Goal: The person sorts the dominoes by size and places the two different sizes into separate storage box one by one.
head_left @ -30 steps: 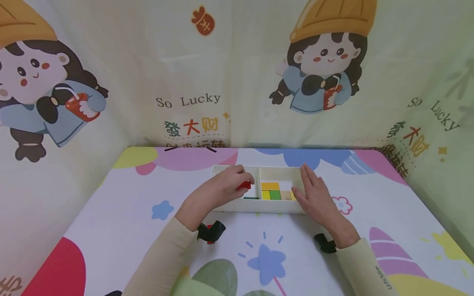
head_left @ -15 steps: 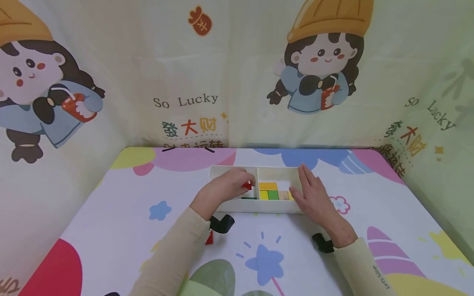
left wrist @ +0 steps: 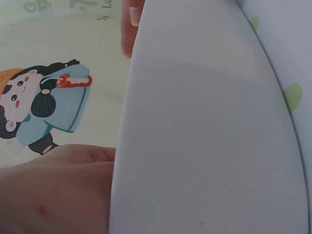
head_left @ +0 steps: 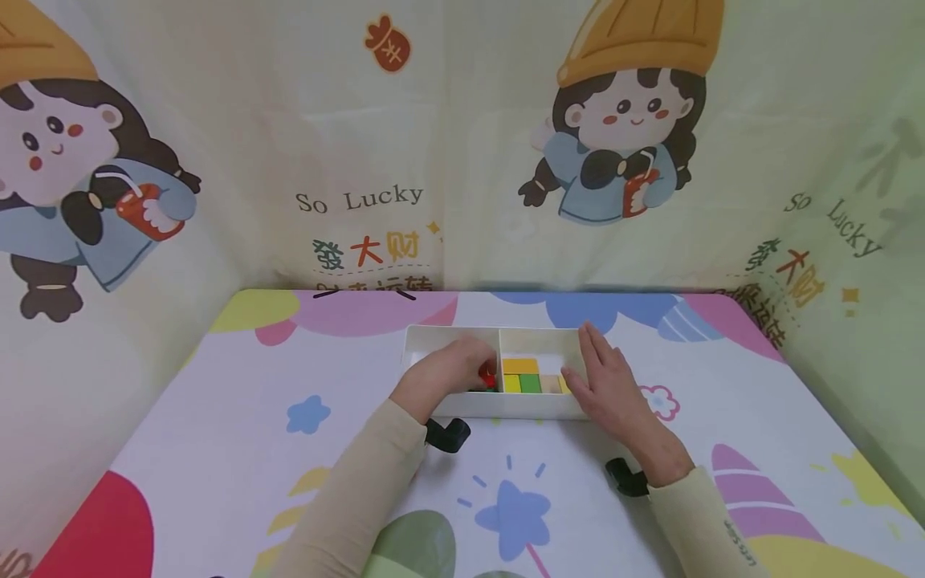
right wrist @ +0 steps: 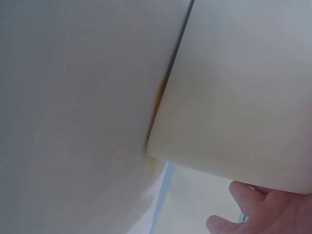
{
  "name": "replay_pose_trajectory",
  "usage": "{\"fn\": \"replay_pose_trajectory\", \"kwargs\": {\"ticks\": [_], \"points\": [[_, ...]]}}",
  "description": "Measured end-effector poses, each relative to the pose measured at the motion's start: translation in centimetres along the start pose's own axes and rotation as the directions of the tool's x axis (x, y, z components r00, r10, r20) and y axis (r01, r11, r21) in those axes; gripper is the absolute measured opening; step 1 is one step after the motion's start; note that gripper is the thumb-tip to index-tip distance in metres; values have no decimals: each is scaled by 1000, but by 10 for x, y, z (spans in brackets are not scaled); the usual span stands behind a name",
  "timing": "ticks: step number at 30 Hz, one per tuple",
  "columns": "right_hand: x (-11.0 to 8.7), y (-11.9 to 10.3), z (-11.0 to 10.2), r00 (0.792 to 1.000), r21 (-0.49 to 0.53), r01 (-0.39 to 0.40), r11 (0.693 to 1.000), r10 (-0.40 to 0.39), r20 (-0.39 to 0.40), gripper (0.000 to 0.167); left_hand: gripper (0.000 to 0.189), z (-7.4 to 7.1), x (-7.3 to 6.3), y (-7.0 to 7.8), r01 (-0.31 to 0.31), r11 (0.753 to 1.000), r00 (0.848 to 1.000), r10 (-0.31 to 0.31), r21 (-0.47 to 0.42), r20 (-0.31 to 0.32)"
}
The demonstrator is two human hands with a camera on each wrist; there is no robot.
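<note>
A white two-compartment box [head_left: 513, 408] stands on the table. My left hand [head_left: 450, 371] reaches down into its left compartment and pinches a small red block [head_left: 488, 376] close to the divider. Part of a dark green block shows below the red one. At the box's right end lies my right hand [head_left: 614, 389], its fingers straight along the end wall and the thumb over the rim. In the left wrist view the box's outer wall [left wrist: 204, 122] hides the left fingertips. The right wrist view shows right-hand fingers [right wrist: 248, 197] beyond the box's wall.
Along the front of the right compartment lie an orange block [head_left: 519, 366], a yellow block [head_left: 511, 384], a green block [head_left: 530, 384] and a beige block [head_left: 550, 384]. Printed cloth walls [head_left: 470, 160] enclose the table [head_left: 564, 498] behind and at the sides.
My left hand has moved right and lower into the left compartment with the red block. The left sleeve now covers another red piece on the table. The right hand keeps its place on the box.
</note>
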State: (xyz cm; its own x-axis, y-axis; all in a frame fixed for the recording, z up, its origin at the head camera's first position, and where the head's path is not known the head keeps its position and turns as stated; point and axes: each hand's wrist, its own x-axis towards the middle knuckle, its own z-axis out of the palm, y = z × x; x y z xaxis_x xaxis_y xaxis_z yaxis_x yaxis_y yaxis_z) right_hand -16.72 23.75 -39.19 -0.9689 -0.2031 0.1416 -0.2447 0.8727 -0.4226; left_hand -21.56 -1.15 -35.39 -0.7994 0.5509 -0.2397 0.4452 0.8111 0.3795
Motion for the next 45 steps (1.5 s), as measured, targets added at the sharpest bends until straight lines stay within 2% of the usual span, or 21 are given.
{"fn": "replay_pose_trajectory", "kwargs": {"ticks": [6,9,13,19,26,33,39,45], "points": [[-1,0,0,1000,26,17,1000,-17,-12,74,22,-1,0,-3,-12,994,999,16,-110,34],[-1,0,0,1000,29,27,999,-26,-12,74,20,-1,-2,-5,-10,991,999,16,-132,42],[-1,-1,1,1000,25,24,999,-23,-7,74,20,1,-3,-6,-6,990,999,11,-139,35],[-1,0,2,1000,30,16,999,-16,-6,74,24,2,0,-5,12,994,1000,-13,-105,-13],[-1,0,4,1000,16,11,1000,-11,-2,74,23,4,1,-8,-15,994,1000,16,-111,8],[0,0,3,1000,21,6,1000,-6,-2,74,25,1,-5,-7,-19,992,1000,19,-121,3],[-1,-1,0,1000,14,-2,1000,2,-4,73,31,1,-10,-5,-19,988,999,14,-156,-34],[0,0,0,1000,27,3,1000,-3,-2,74,30,2,-14,-10,-16,988,999,8,-156,-51]]}}
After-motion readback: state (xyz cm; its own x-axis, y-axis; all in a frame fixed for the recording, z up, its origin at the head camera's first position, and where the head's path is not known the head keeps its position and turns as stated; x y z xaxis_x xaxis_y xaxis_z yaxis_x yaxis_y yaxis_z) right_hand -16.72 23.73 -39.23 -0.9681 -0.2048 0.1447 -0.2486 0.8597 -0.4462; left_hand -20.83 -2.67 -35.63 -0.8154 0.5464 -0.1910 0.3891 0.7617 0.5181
